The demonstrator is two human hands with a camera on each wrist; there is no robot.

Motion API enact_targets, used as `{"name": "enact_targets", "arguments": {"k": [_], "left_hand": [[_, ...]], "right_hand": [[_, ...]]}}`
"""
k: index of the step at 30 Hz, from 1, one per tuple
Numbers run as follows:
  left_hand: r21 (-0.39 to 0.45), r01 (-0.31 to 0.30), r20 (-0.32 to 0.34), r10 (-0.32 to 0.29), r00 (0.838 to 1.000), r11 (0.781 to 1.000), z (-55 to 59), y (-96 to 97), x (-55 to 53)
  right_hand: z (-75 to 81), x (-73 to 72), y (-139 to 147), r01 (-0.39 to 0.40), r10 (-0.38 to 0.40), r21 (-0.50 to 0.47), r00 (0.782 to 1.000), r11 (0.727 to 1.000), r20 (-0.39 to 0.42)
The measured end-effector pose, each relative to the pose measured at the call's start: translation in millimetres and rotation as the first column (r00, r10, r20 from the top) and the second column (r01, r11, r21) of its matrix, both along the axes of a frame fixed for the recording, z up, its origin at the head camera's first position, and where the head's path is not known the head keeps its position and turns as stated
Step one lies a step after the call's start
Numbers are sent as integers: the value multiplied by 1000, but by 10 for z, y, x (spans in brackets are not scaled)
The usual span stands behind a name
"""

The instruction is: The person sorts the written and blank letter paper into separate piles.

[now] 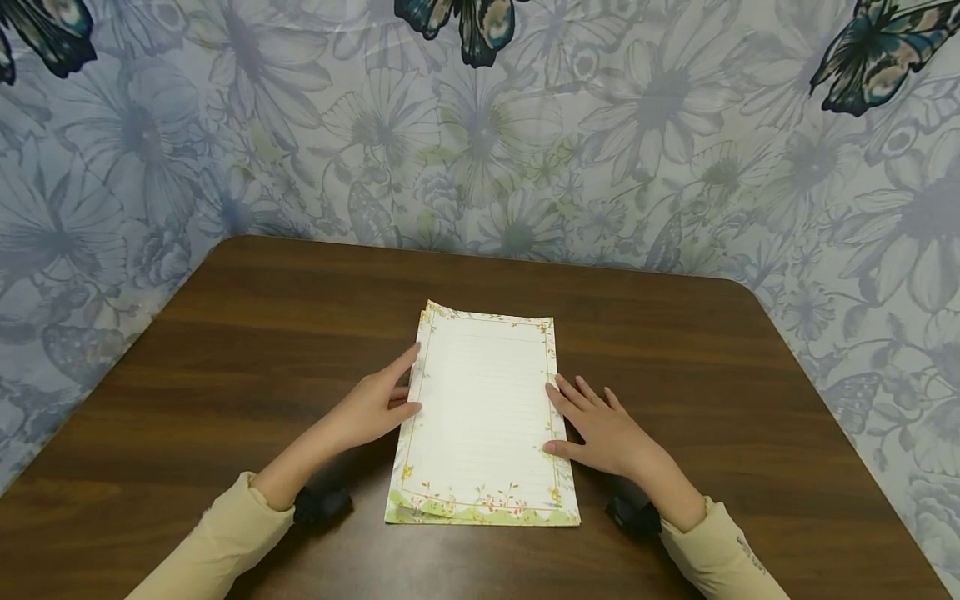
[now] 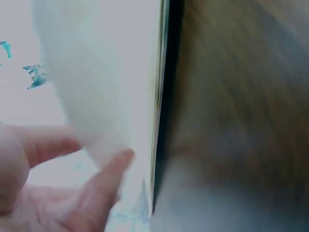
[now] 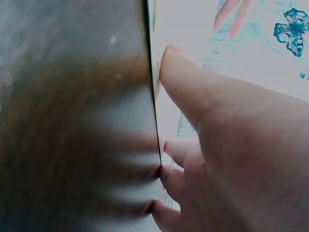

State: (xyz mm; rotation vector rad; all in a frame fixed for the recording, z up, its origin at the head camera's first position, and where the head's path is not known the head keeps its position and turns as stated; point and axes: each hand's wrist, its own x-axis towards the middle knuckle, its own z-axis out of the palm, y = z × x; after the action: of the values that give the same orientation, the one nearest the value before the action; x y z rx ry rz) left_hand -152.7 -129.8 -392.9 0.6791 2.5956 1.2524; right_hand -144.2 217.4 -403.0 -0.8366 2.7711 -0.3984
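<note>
A stack of lined paper sheets [image 1: 483,408] with a green and orange floral border lies upright on the table before me. My left hand [image 1: 372,407] is at its left edge, index finger stretched along the side and thumb at the margin, the two tips apart. In the left wrist view, that thumb and a finger are against the pale paper [image 2: 104,63]; the image is blurred. My right hand [image 1: 606,429] rests on the right edge with fingers spread. Close up, the right thumb [image 3: 186,79] touches the paper's side, and other fingertips meet the edge lower down.
The brown wooden table [image 1: 315,292] surrounds the stack. Behind it hangs a floral cloth [image 1: 480,150] with dark butterflies. A black wrist device [image 1: 322,502] sits under the left wrist, another [image 1: 633,514] under the right. At the stack's lower left, sheet corners are slightly offset.
</note>
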Motion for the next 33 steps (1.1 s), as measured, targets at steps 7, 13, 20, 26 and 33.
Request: {"name": "enact_targets", "arguments": {"k": [7, 13, 20, 26, 33], "left_hand": [[170, -157, 281, 104, 954, 973, -28, -37, -69], [249, -182, 304, 102, 947, 951, -67, -89, -90], [345, -189, 307, 80, 948, 920, -65, -112, -113], [382, -188, 303, 69, 951, 905, 28, -138, -125], [337, -205, 241, 127, 962, 919, 250, -333, -137]], "right_hand": [[-34, -24, 6, 0, 0, -5, 1000, 1000, 12], [-71, -79, 27, 66, -59, -116, 996, 991, 63], [-62, -159, 31, 228, -203, -440, 974, 868, 105], [63, -181, -25, 434, -286, -676, 901, 595, 327], [295, -269, -231, 521, -220, -716, 851, 465, 477]]}}
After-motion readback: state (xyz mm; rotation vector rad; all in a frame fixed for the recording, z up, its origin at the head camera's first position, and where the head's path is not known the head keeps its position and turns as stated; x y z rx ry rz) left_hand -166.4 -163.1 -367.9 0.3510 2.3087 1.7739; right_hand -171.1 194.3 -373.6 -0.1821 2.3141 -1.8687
